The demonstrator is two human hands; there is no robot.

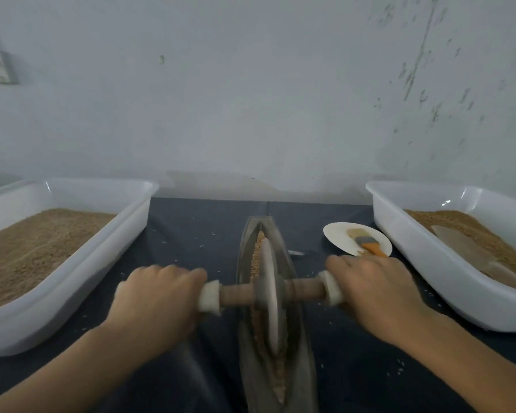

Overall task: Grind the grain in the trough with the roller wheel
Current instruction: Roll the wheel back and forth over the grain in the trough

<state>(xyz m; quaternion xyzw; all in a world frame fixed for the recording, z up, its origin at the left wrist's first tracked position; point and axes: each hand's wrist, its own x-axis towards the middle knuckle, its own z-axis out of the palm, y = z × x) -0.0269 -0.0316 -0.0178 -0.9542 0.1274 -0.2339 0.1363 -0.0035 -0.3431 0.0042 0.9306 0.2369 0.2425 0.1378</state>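
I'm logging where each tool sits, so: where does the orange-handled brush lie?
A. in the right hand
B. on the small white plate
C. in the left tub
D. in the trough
B: the brush lies on the small white plate, between the trough and the right tub.

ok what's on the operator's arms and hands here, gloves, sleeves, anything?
Nothing worn that shows: left hand and right hand are bare, no gloves, rings or watch visible. Both forearms are bare to the frame edge, no sleeves in view. The picture is slightly motion-blurred.

tubs (125,234) flank trough (246,234) (plate (337,238) right)
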